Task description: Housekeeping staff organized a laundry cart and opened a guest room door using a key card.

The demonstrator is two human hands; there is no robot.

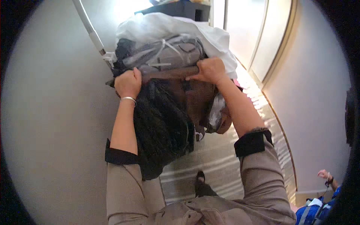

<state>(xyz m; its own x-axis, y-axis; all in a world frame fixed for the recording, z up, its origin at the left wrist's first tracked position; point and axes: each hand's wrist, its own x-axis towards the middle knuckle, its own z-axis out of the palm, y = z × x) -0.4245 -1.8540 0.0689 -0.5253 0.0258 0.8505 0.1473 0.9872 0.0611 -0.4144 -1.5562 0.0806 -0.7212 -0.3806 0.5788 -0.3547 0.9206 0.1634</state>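
Before me stands a loaded cart with a brown push bar (171,73) across its near side. My left hand (128,84), with a bangle at the wrist, is closed around the bar's left end. Toward the right end, my right hand (211,70) also grips it. A black plastic bag (160,126) hangs below the bar on the left, next to a brown panel (198,101). Clear plastic packaging (180,52) with white ties lies just beyond the bar. Heaped white linen (157,26) covers the top behind it.
A white pole (94,38) rises at the cart's left, close to a grey wall (56,112). Far ahead is a dark box (180,11). On the right are a doorway (244,31) and a pale wall (312,112). Another person's hand (323,174) shows at lower right.
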